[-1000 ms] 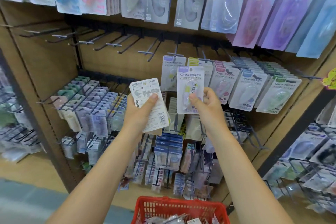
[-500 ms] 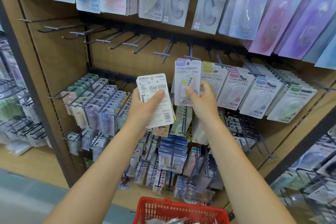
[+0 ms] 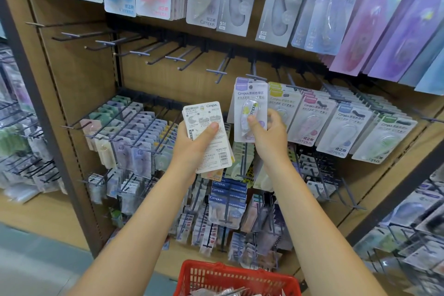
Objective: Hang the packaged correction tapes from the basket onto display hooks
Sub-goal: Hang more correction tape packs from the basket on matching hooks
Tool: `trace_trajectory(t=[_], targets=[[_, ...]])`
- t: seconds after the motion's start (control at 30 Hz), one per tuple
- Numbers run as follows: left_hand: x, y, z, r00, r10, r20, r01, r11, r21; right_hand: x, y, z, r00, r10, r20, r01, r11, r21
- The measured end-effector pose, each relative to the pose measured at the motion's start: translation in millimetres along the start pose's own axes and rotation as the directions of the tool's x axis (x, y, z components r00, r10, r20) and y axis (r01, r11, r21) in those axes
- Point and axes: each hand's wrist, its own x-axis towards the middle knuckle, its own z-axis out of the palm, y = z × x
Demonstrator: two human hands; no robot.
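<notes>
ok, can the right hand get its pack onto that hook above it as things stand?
Probably yes. The right hand holds the purple pack just under the bare hook, nothing between them; the left hand holds its stack off to the side.

The packs [image 3: 249,113] are glossy printed card with clear plastic blisters; the stack [image 3: 211,137] shows matt white card backs. The hooks [image 3: 216,72] are thin dark metal wire on a matt wood-grain board [image 3: 79,69]. The basket [image 3: 237,279] is shiny red plastic mesh.

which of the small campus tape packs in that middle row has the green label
The green-labelled pack at the far right end of the row. Its neighbours carry blue, pink and yellow labels; the pack in the right hand is purple.
</notes>
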Motion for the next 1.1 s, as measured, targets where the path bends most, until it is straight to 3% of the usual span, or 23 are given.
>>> trace_trajectory(t=[0.33, 0.5, 0.6, 0.7, 1.1], targets=[[-1.8, 5.0, -4.7, 0.998, 0.021, 0.058, -0.021, 1.000, 0.009, 4.1, 9.7, -4.0, 0.993, 0.120, -0.019, -0.119, 0.992, 0.031], [-7.9, 5.3, 1.7, 0.995, 0.037, 0.096, -0.040, 0.999, 0.033, -21.6, 18.6, -26.9, 0.988, 0.136, -0.079, -0.142, 0.986, -0.081], [-11.7, 4.9, 17.2, 0.989, 0.045, 0.144, -0.053, 0.997, 0.054, -39.5, 2.8, -34.9, 0.986, 0.105, 0.131, -0.097, 0.993, -0.060], [-15.7, 3.5, 36.6, 0.983, 0.047, 0.177, -0.058, 0.997, 0.055, -51.5, -7.0, -35.5, 0.931, 0.086, 0.354, -0.061, 0.995, -0.080], [-24.0, -17.4, 67.9, 0.936, -0.021, 0.352, 0.004, 0.999, 0.049, -51.7, 15.1, -77.5, 0.962, 0.109, 0.251, -0.143, 0.982, 0.120]])
